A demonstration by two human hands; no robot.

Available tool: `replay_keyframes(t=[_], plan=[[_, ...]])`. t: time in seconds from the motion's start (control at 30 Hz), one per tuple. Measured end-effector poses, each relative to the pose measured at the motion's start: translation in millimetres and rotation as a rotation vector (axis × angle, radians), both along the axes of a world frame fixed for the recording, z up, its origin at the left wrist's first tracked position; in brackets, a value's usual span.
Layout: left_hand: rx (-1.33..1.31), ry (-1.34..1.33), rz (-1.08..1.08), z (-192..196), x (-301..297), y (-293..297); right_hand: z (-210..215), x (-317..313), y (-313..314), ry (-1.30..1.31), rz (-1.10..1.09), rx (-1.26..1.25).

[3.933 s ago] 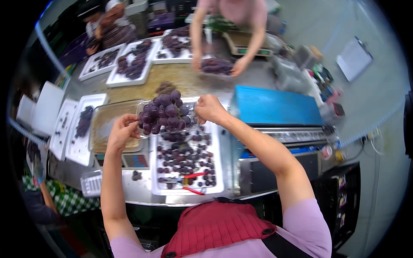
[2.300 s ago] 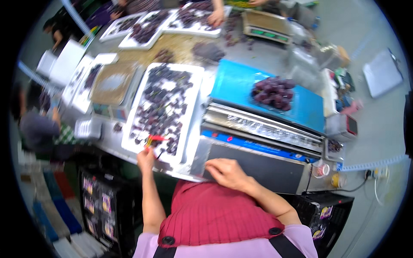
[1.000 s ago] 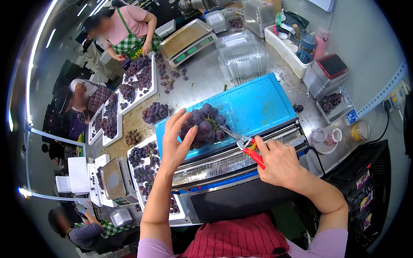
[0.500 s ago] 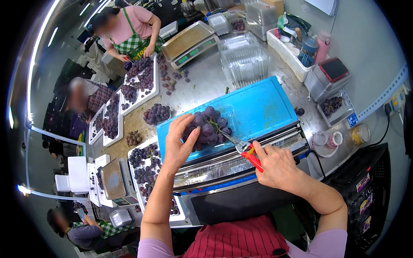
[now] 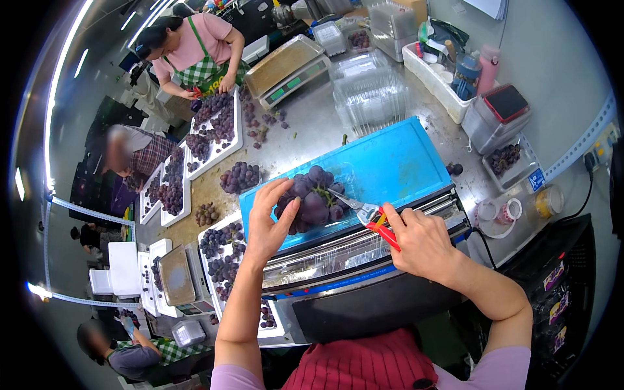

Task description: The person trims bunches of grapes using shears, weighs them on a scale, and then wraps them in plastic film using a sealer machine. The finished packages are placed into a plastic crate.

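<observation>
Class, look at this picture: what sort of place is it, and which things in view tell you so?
Most likely a fruit packing room. White trays of dark grapes cover the steel table, a weighing scale stands on it beside stacked clear plastic punnets, and several people in aprons work around it.
</observation>
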State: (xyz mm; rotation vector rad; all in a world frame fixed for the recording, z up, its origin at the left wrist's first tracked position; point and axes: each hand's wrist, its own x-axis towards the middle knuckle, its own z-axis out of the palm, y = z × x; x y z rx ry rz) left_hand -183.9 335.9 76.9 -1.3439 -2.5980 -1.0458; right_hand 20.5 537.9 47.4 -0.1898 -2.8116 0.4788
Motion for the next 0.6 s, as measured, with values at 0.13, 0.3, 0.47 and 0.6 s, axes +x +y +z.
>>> replay_keyframes(t=[0.13, 0.3, 0.47, 0.6], plan=[[0.027, -0.047, 0.060, 9.3, 6.1, -4.6, 4.6, 2.3, 5.9, 0.033, -0.105, 0.038], [0.144, -0.122, 0.153, 14.0, 39.5, -37.5, 34.0, 34.5, 2.1, 0.105, 0.155, -0.104], [0.064, -0.002, -0.210, 18.7, 113.0, -80.8, 3.7, 77.4, -49.0, -0.133, 0.540, -0.068], [-0.065, -0.232, -0.293, -34.2, 161.8, -110.3, -49.3, 98.3, -89.8, -0.130, 0.731, 0.105]])
